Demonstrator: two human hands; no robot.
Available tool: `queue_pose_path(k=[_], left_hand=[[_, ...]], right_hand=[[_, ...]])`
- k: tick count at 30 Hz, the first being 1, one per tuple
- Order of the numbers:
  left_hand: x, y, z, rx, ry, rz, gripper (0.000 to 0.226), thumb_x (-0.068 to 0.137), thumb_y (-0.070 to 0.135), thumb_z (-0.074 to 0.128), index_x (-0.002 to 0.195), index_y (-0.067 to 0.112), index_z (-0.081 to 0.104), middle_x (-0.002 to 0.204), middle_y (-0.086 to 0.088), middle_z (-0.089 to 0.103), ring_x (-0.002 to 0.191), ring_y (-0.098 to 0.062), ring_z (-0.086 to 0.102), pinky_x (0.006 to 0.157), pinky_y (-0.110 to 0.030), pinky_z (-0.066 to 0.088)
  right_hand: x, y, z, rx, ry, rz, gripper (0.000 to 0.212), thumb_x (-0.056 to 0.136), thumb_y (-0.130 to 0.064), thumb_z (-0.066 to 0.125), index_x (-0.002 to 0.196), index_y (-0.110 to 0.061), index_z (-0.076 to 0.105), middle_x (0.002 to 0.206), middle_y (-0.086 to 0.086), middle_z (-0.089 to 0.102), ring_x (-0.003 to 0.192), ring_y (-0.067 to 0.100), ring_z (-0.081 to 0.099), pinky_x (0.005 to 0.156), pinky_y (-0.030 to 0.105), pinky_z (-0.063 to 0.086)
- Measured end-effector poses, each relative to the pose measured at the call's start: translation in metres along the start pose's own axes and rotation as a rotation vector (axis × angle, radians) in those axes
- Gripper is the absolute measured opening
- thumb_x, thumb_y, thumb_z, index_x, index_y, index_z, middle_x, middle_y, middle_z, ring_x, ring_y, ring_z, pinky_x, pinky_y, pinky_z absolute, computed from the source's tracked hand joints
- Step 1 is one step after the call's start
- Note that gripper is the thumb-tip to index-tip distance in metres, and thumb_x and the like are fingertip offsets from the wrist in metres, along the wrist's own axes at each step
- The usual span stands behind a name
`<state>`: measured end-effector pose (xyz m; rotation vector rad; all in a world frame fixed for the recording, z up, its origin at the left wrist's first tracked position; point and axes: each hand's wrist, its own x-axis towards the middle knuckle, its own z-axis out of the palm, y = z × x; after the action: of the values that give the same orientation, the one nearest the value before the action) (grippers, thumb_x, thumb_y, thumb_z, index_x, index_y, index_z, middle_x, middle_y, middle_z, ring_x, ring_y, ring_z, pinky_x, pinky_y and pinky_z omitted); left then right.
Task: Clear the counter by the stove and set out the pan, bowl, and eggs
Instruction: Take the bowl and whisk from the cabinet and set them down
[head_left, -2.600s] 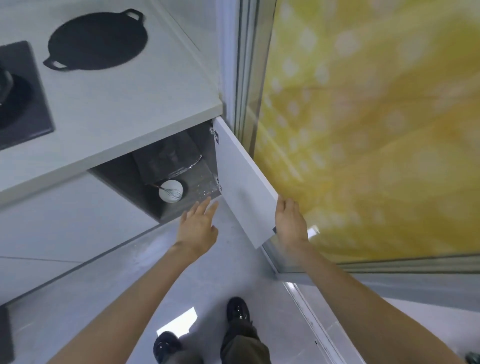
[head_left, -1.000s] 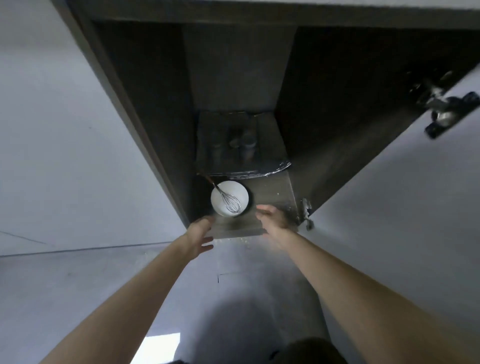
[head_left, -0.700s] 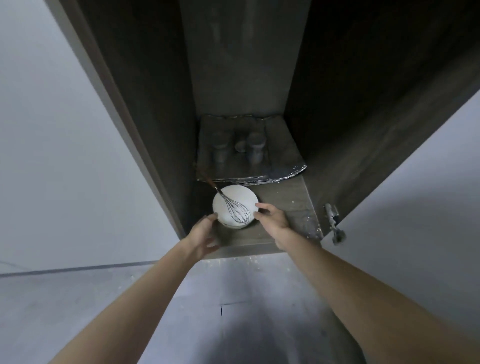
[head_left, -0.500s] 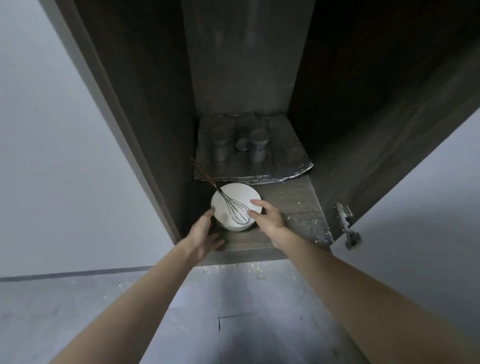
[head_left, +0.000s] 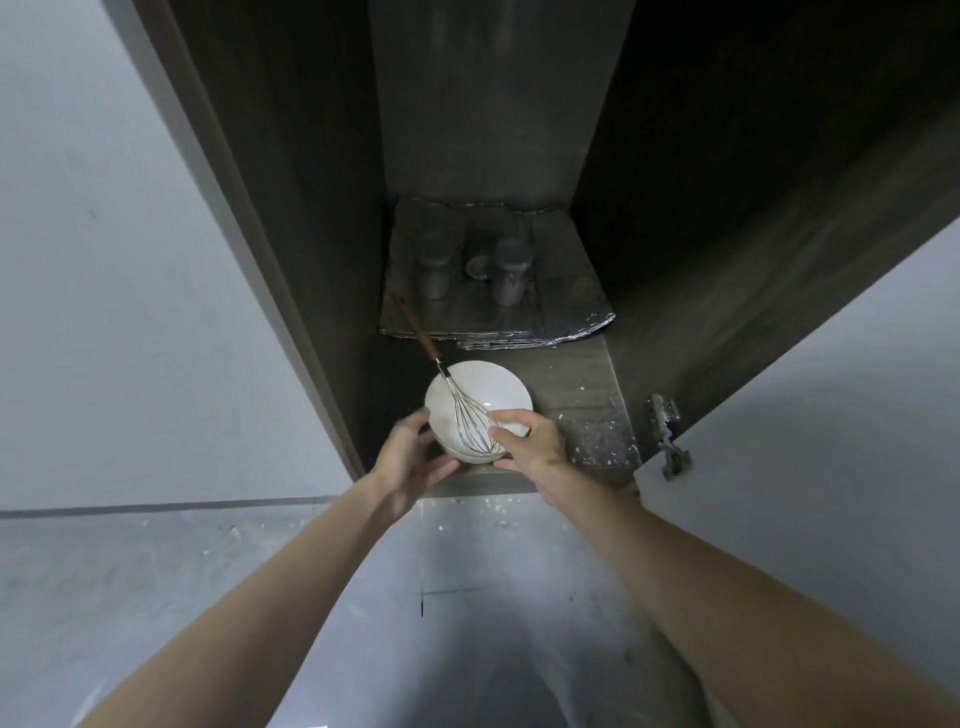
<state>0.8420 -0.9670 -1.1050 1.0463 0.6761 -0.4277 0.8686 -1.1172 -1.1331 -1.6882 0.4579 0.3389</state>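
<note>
Bowl first: it is white and sits upright at the front of the cabinet floor, close to the left wall and just inside the front lip. A whisk lies in it. The whisk's long axis runs from front-right to back-left; the wire head rests in the bowl on the side nearest the person. Its brown handle sticks out over the far rim and points up toward the crumpled foil sheet at the back. Two small jars stand on that foil, dim in the shadow.

Both hands are on the bowl, one on each side. The left hand wraps its curled fingers round the left side, low on the wall. The right hand pinches the right rim, thumb laid over the edge beside the wire loops and fingers below. Pale crumbs speckle the cabinet floor to the right, near the door hinge.

A second ago the hands were at the cabinet's front lip, short of the bowl. Half a second ago the left fingertips only reached its side. Now both have closed on it. The bowl and whisk lie much as they did then.
</note>
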Motion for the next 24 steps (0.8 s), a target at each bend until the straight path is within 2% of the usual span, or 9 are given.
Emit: queue_pose_path(k=[2, 4, 7, 9, 12, 16, 19, 21, 24], left_hand=[[-0.022, 0.003, 0.005, 0.038, 0.003, -0.015, 0.022, 0.097, 0.034, 0.046, 0.109, 0.019, 0.055, 0.100, -0.003, 0.064, 0.086, -0.026, 0.065, 0.094, -0.041, 0.050], [-0.051, 0.006, 0.010, 0.079, -0.015, -0.049, 0.032, 0.095, 0.036, 0.048, 0.119, 0.015, 0.054, 0.108, -0.006, 0.061, 0.094, -0.027, 0.064, 0.092, -0.042, 0.052], [-0.110, 0.020, 0.026, 0.122, -0.043, -0.146, 0.028, 0.094, 0.042, 0.048, 0.107, 0.020, 0.060, 0.111, -0.011, 0.057, 0.100, -0.030, 0.060, 0.089, -0.040, 0.053], [-0.153, 0.033, 0.036, 0.144, -0.058, -0.213, 0.028, 0.093, 0.047, 0.048, 0.102, 0.022, 0.059, 0.107, -0.013, 0.056, 0.098, -0.033, 0.060, 0.086, -0.040, 0.054], [-0.217, 0.055, 0.047, 0.151, -0.044, -0.301, 0.032, 0.090, 0.051, 0.053, 0.107, 0.025, 0.057, 0.107, -0.016, 0.055, 0.093, -0.034, 0.064, 0.079, -0.040, 0.058], [-0.293, 0.082, 0.057, 0.187, -0.036, -0.349, 0.035, 0.089, 0.051, 0.054, 0.113, 0.026, 0.053, 0.111, -0.015, 0.054, 0.096, -0.036, 0.062, 0.086, -0.042, 0.054], [-0.352, 0.113, 0.069, 0.226, -0.069, -0.329, 0.022, 0.092, 0.042, 0.052, 0.103, 0.023, 0.057, 0.107, -0.011, 0.056, 0.095, -0.031, 0.058, 0.085, -0.043, 0.052], [-0.385, 0.134, 0.077, 0.271, -0.091, -0.315, 0.018, 0.093, 0.040, 0.051, 0.097, 0.024, 0.057, 0.102, -0.008, 0.058, 0.092, -0.027, 0.059, 0.078, -0.041, 0.054], [-0.433, 0.167, 0.086, 0.319, -0.124, -0.342, 0.024, 0.089, 0.043, 0.058, 0.105, 0.027, 0.054, 0.112, -0.008, 0.057, 0.099, -0.029, 0.059, 0.076, -0.041, 0.056]], right_hand=[[-0.022, -0.010, -0.014, -0.035, 0.000, 0.006, 0.020, 0.087, -0.005, 0.065, 0.105, -0.011, 0.070, 0.102, 0.008, 0.059, 0.083, 0.025, 0.062, 0.074, 0.036, 0.057], [-0.050, -0.019, -0.028, -0.081, -0.012, 0.003, 0.018, 0.086, -0.004, 0.065, 0.101, -0.013, 0.071, 0.099, 0.008, 0.061, 0.078, 0.024, 0.061, 0.071, 0.036, 0.057], [-0.102, -0.046, -0.052, -0.124, -0.035, 0.020, 0.017, 0.086, -0.002, 0.065, 0.095, -0.016, 0.070, 0.102, 0.007, 0.061, 0.080, 0.020, 0.059, 0.056, 0.021, 0.056], [-0.141, -0.065, -0.066, -0.144, -0.056, 0.046, 0.017, 0.086, -0.002, 0.064, 0.095, -0.015, 0.070, 0.099, 0.004, 0.060, 0.078, 0.018, 0.058, 0.052, 0.017, 0.055], [-0.200, -0.100, -0.083, -0.165, -0.093, 0.083, 0.018, 0.085, -0.004, 0.066, 0.097, -0.015, 0.072, 0.100, 0.005, 0.061, 0.079, 0.015, 0.058, 0.060, 0.024, 0.059], [-0.272, -0.154, -0.101, -0.216, -0.133, 0.101, 0.019, 0.085, -0.005, 0.066, 0.099, -0.016, 0.073, 0.100, 0.003, 0.063, 0.077, 0.011, 0.055, 0.065, 0.028, 0.060], [-0.323, -0.198, -0.114, -0.259, -0.189, 0.083, 0.019, 0.084, -0.008, 0.068, 0.096, -0.021, 0.073, 0.101, -0.005, 0.067, 0.084, 0.011, 0.057, 0.076, 0.040, 0.059], [-0.354, -0.227, -0.121, -0.320, -0.230, 0.056, 0.018, 0.084, -0.011, 0.069, 0.096, -0.024, 0.073, 0.105, -0.012, 0.067, 0.089, 0.009, 0.059, 0.074, 0.034, 0.058], [-0.397, -0.273, -0.131, -0.344, -0.267, 0.026, 0.021, 0.084, -0.008, 0.068, 0.102, -0.018, 0.073, 0.106, -0.013, 0.064, 0.091, 0.005, 0.058, 0.057, 0.014, 0.051]])
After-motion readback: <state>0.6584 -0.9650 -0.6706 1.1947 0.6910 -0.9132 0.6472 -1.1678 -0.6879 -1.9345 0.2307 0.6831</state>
